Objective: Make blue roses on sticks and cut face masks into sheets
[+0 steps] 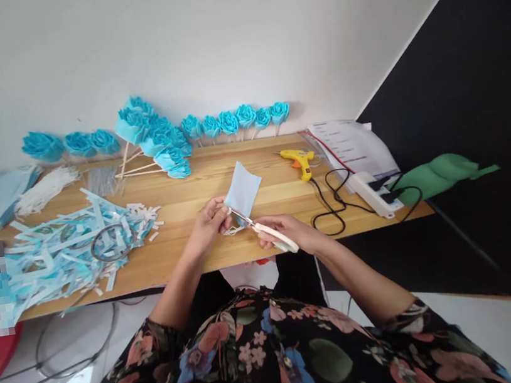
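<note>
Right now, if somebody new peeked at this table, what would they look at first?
Probably the bright blue flowers lined up along the back of the table, with a big bunch leaning over at the left of the middle. Next might be the messy heap of pale blue and white strips at the front left. The yellow glue gun stands out too, lying right of the middle.

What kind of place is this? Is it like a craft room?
It looks like a small craft corner, maybe in a home or workshop: there are blue handmade-looking flowers by the wall, a yellow glue gun and a pile of cut strips.
</note>
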Motion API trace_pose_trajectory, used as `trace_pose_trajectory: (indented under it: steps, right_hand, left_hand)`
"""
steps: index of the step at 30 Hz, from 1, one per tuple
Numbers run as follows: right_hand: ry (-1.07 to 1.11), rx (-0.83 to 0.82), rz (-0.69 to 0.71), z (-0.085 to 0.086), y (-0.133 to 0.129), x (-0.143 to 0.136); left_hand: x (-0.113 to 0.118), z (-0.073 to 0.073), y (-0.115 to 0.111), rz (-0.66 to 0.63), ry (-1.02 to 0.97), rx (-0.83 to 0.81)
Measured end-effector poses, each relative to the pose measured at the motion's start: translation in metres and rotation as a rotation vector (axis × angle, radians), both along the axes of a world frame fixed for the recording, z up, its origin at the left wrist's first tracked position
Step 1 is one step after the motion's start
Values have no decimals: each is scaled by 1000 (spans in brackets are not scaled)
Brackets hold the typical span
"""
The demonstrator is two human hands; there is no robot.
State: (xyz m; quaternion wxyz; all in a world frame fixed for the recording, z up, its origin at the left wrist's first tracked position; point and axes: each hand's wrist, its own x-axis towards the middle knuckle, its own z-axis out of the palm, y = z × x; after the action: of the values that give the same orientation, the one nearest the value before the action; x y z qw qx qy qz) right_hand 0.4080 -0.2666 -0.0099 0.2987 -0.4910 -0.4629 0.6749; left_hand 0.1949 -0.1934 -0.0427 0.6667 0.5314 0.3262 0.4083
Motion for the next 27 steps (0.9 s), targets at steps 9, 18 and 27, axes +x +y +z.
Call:
trace_pose_trajectory:
  steps: [9,18,27]
  right_hand:
    - [162,64,131,-2,-2,6]
    - [403,96,204,-10,-10,-1]
    - [428,136,147,-13,-19,-5]
  left_hand:
    - [-7,6,-5,-169,-151,44]
    - [-12,4,-9,-309,-203,80]
    - [-7,11,-8,-139,39,239]
